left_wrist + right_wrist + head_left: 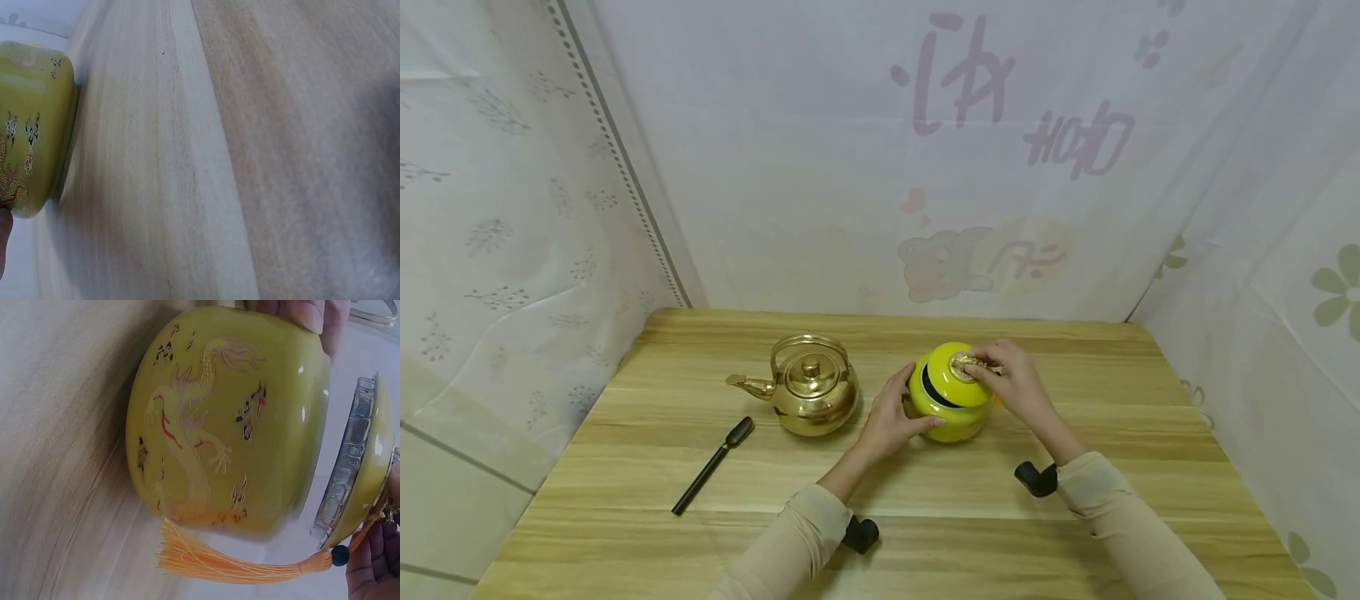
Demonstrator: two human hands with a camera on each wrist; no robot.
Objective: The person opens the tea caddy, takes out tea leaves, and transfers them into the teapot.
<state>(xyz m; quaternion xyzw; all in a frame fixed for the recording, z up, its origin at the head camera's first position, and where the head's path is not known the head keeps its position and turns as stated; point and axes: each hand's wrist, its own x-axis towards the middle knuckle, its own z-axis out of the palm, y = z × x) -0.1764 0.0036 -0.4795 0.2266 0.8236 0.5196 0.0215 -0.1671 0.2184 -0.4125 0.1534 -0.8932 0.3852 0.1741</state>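
In the head view a yellow jar (958, 427) stands on the wooden table, right of the middle. My left hand (889, 423) holds it from the left, thumb along the front. My right hand (1017, 385) pinches the gold knob of the yellow lid (946, 372), which is raised and tilted off the dark mouth. Through the right wrist view, a dragon design shows on the jar (219, 425), and a gap separates it from the lid (365, 481) with its clear sealing ring. An orange tassel (244, 567) with a dark bead hangs from the knob.
To the left of the jar is a shiny gold teapot (812, 404), its handle up and spout pointing left. Nearer the table's left side lies a dark long-handled scoop (713, 467). Printed cloth (820, 167) hangs behind the table (925, 550) and at both sides.
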